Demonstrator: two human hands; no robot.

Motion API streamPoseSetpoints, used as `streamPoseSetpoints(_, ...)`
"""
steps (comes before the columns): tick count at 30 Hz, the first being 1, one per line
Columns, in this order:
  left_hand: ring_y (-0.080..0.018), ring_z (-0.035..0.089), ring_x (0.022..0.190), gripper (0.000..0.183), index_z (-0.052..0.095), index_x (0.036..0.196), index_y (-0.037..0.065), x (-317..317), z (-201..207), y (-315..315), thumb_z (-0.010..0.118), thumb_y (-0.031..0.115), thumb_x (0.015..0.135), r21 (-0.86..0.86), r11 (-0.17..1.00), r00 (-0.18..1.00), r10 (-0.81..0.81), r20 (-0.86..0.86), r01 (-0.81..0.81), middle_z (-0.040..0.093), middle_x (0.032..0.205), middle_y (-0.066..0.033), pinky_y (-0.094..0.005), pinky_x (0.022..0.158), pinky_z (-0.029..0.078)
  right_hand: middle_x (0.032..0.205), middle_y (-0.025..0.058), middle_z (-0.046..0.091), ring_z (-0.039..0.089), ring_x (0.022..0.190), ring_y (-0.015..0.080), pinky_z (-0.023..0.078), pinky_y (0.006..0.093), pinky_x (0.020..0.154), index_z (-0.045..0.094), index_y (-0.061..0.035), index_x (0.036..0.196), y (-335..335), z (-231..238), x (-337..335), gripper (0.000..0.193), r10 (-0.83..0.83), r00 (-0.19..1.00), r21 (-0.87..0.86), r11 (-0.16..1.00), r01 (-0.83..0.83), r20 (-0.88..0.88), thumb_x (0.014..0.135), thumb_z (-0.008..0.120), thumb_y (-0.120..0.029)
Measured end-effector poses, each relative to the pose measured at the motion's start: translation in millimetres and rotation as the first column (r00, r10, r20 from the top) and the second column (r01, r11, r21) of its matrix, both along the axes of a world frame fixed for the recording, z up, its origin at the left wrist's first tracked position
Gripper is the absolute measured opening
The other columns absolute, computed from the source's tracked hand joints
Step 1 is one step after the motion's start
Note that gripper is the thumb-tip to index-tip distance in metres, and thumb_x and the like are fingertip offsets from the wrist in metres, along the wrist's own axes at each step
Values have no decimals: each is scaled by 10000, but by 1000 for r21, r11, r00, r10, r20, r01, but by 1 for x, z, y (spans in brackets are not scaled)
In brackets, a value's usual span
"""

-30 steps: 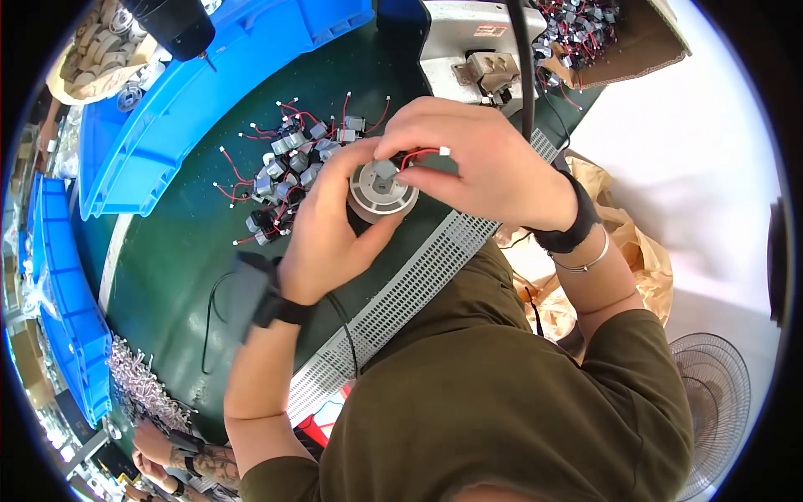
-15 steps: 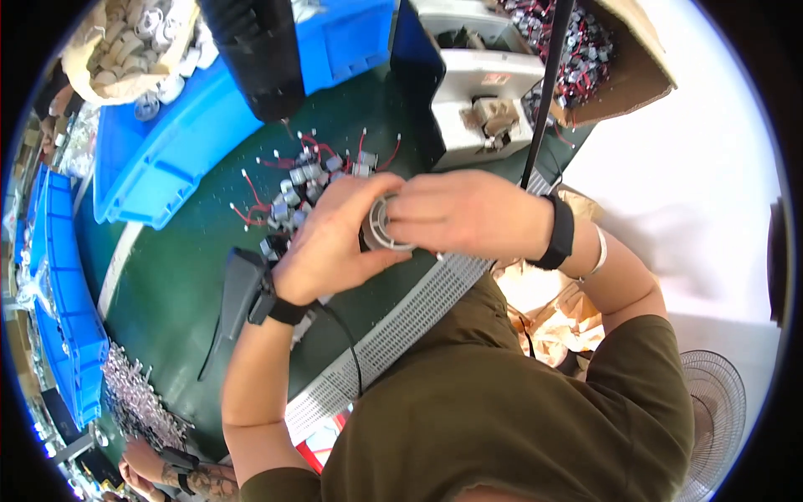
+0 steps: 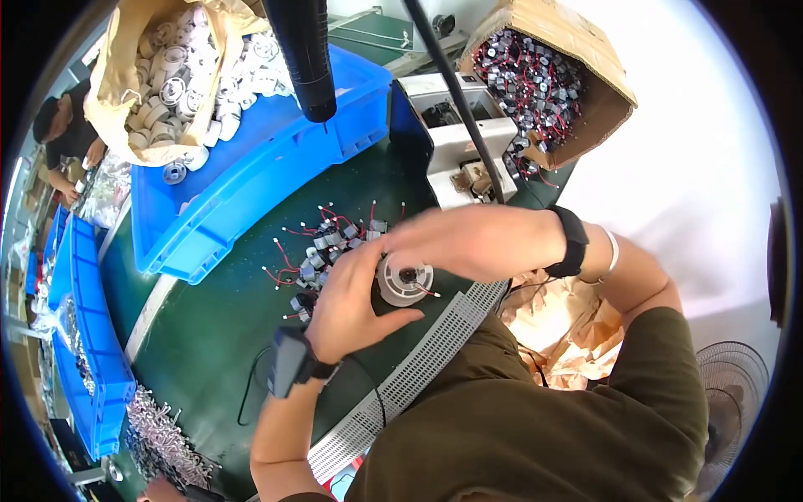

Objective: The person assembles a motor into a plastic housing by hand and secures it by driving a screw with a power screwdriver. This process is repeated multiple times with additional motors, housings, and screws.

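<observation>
My left hand [image 3: 351, 305] is wrapped around a round white plastic spool [image 3: 403, 280] with a dark hub, holding it over the green table [image 3: 217, 326]. My right hand [image 3: 477, 243] lies across the top of the spool, its fingers at the spool's upper rim; it is blurred and I cannot tell whether it pinches anything. Just beyond the hands lies a loose pile of small motors with red and black wires [image 3: 322, 251].
A blue tray [image 3: 251, 180] holds a brown bag of white spools [image 3: 180, 79]. A cardboard box of wired motors [image 3: 548, 79] is at the far right, a white machine [image 3: 456, 146] beside it. More blue trays [image 3: 79, 335], screws [image 3: 163, 431], a perforated white strip [image 3: 418, 368]. Another person [image 3: 67, 138] is at far left.
My view has shifted, so the trays and box show more. Both hands have stayed on the spool, which now sits lower and tilted toward me; my right hand has slid across its top.
</observation>
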State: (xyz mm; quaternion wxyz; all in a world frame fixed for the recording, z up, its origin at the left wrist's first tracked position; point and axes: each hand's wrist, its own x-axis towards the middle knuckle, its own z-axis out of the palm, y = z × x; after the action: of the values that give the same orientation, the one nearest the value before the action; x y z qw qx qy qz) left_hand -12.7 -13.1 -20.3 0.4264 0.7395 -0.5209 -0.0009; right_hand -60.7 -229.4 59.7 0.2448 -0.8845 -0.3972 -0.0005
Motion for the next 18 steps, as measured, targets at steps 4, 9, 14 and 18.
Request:
streamPoseSetpoints(4,-332,566,1006,557,579,1112,30,-13,-7,-4,808,200,634,-82,996,966,64,249,-45,583,1117,-143,-414,853,467,1289,135,487,479,1198,239,410,333,955,422,-42,1299,34,13,35,610,-535,797,644,720,257,280,766,715,-90)
streamPoseSetpoints(9,-322,596,1001,360,644,996,21,-17,-18,-11,777,138,682,-107,994,943,60,326,-26,613,1088,-129,-391,826,513,1150,146,544,523,1101,260,412,356,934,447,13,1218,73,48,139,632,-499,819,933,343,-112,282,725,770,-215)
streamPoseSetpoints(14,-330,611,1000,328,660,954,12,-21,-23,-17,788,113,669,-147,987,945,113,307,-70,631,1087,-141,-389,833,520,756,25,581,532,678,95,442,256,603,591,13,869,62,91,127,201,-44,989,944,297,146,-139,766,704,-118)
streamPoseSetpoints(18,-347,604,1013,314,667,948,5,-19,-24,-10,777,73,661,-121,988,951,125,281,-94,624,1111,-154,-399,847,513,761,27,559,517,647,101,409,229,578,575,-4,901,23,88,79,321,111,993,933,360,4,-48,783,710,-270)
